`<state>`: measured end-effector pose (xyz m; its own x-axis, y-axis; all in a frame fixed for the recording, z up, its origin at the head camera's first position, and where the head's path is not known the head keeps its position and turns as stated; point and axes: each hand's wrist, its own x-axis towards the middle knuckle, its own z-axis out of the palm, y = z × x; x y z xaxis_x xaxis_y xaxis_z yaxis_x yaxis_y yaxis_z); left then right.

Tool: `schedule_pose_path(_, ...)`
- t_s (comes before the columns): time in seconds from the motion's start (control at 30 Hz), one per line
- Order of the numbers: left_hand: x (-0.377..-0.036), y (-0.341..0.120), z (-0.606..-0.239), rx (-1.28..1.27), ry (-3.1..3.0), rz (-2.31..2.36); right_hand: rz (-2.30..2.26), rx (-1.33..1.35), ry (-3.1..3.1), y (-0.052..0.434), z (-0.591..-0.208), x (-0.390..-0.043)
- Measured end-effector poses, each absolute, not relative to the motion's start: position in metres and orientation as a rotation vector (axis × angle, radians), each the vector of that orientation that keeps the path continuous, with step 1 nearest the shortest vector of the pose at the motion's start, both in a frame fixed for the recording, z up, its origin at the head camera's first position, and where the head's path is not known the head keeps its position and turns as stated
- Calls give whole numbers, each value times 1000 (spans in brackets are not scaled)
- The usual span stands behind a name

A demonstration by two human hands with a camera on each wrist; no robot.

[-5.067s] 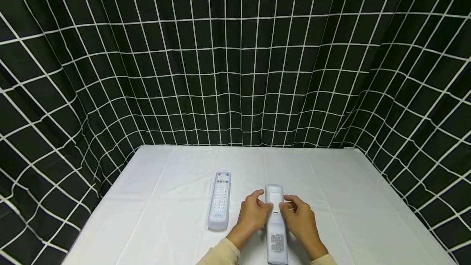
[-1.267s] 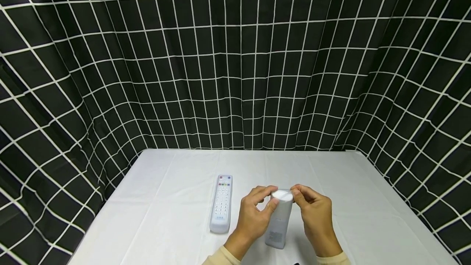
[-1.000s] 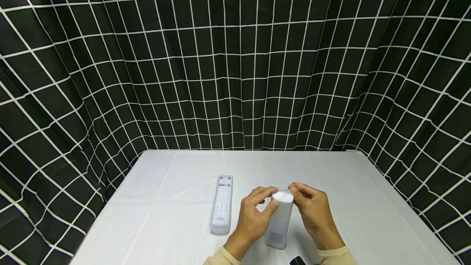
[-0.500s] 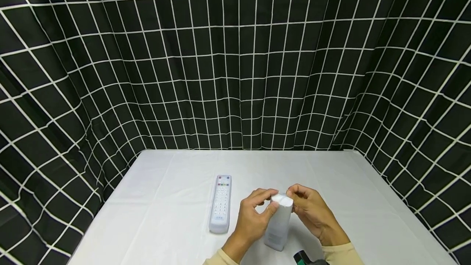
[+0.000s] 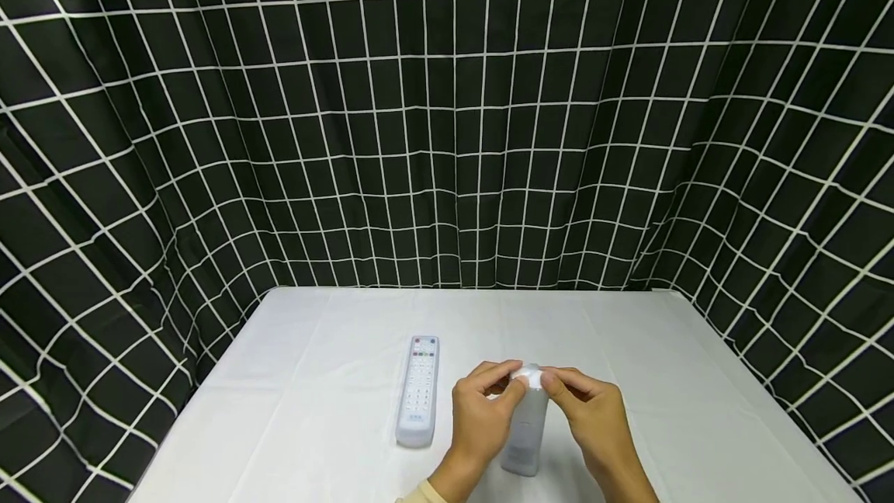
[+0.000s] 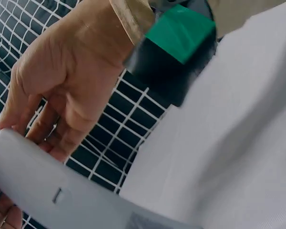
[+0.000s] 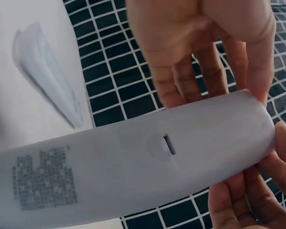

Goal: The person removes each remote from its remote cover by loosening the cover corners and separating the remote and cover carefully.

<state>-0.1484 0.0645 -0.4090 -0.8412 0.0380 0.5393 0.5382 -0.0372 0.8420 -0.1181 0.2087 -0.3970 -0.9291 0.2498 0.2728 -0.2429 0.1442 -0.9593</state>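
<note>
Tabletop remote's front face hidden

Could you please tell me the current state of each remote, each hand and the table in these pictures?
Held remote: lifted at its far end, back side facing the person, near end down by the table.
Second remote: lying flat, buttons up, untouched.
Left hand: fingers curled, pinching the held remote's top.
Right hand: fingers curled, pinching the same end.
Table: covered with a white cloth.
</note>
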Motion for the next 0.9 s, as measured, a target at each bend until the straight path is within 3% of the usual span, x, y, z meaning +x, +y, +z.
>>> schedule_pose_path(0.3,-152,69,-391,-421,-1901,-1909,1796,30,-2033,205,-396,-119)
schedule_pose_path(0.63,-159,67,-388,-122,-1860,-2311,1787,35,-2053,205,-395,-119)
schedule_pose_path(0.9,-162,70,-389,-34,-1834,-2402,1738,13,-2083,206,-396,-118)
